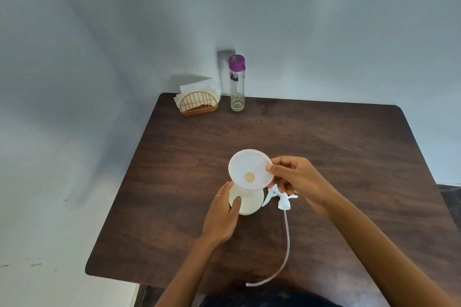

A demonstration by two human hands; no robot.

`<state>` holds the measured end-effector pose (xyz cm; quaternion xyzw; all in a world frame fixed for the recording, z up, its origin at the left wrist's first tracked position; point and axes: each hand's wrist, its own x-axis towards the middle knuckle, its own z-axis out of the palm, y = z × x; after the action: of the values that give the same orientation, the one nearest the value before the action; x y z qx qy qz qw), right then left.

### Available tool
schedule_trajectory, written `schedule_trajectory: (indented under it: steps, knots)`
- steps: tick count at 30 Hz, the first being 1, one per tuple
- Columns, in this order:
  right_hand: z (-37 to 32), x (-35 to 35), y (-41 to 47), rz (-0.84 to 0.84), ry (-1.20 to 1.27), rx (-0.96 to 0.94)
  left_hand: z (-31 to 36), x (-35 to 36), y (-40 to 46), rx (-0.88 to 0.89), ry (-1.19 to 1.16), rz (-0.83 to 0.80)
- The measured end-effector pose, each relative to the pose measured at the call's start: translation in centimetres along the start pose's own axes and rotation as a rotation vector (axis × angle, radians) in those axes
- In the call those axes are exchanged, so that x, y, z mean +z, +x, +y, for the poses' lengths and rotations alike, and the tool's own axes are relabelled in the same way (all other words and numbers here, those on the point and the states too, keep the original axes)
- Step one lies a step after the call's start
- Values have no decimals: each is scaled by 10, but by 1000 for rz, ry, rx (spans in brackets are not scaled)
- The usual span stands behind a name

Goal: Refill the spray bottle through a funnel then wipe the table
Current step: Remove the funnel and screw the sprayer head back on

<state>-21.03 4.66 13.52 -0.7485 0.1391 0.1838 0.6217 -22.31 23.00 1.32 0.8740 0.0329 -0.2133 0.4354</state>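
My left hand (220, 214) is curled around the cream spray bottle (247, 200), which stands upright near the middle of the dark wooden table (324, 147). My right hand (294, 177) pinches the rim of the white funnel (249, 169), its wide mouth facing up and tilted toward me, its spout pointing down at the bottle's neck. Just right of the bottle lies the white trigger sprayer head (282, 198), its dip tube (282, 257) curving toward the near edge. At the far edge stand a purple-capped clear water bottle (237, 82) and a wire napkin holder (199, 103) to its left.
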Motion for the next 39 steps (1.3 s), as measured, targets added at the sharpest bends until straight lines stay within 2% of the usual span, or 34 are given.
schedule_trajectory:
  steps: [4,7,9,14,20,23,28,39]
  knots:
    - [-7,-7,-3,-8,13,-53,14,-10,-7,4,-36,198]
    - [-11,-14,1,29,-32,-112,43,-25,-13,84,-231,321]
    - [-12,-18,7,70,-92,-147,69,-35,-11,114,-359,334]
    - [-12,-26,28,168,-195,-188,116,-44,6,141,-456,161]
    - [-10,-36,60,380,-329,-243,137,-40,35,190,-357,50]
    - [-5,-40,85,430,-336,-263,144,-31,66,206,-267,8]
    - [15,-46,137,331,-265,-190,148,-11,130,88,-173,-65]
    - [61,-68,253,155,-219,-2,142,36,235,-154,-196,-207]
